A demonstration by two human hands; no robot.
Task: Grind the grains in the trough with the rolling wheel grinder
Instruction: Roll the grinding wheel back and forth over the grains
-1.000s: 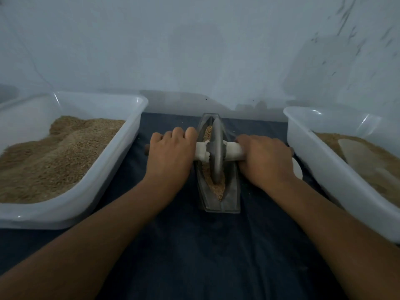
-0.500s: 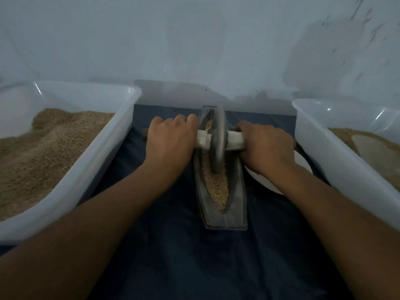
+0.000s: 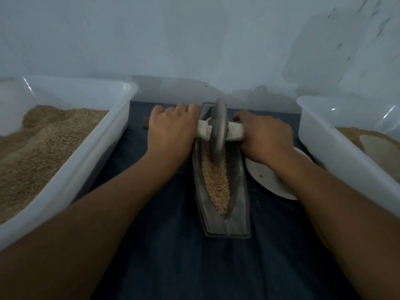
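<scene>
Your left hand [image 3: 171, 131] and right hand [image 3: 265, 138] each grip one end of the white-wrapped axle handle [image 3: 234, 132] of the grey stone rolling wheel [image 3: 219, 131], which stands upright at the far end of the dark boat-shaped metal trough [image 3: 238, 204]. Tan grains [image 3: 216, 180] lie along the trough's channel, nearer you than the wheel. To your left, a white plastic tub [image 3: 71, 180] heaped with brown grain sits close by; a second white tub [image 3: 346, 161] stands on your right. A white plate [image 3: 266, 176] lies under your right wrist, all on the dark blue cloth-covered table [image 3: 168, 245].
</scene>
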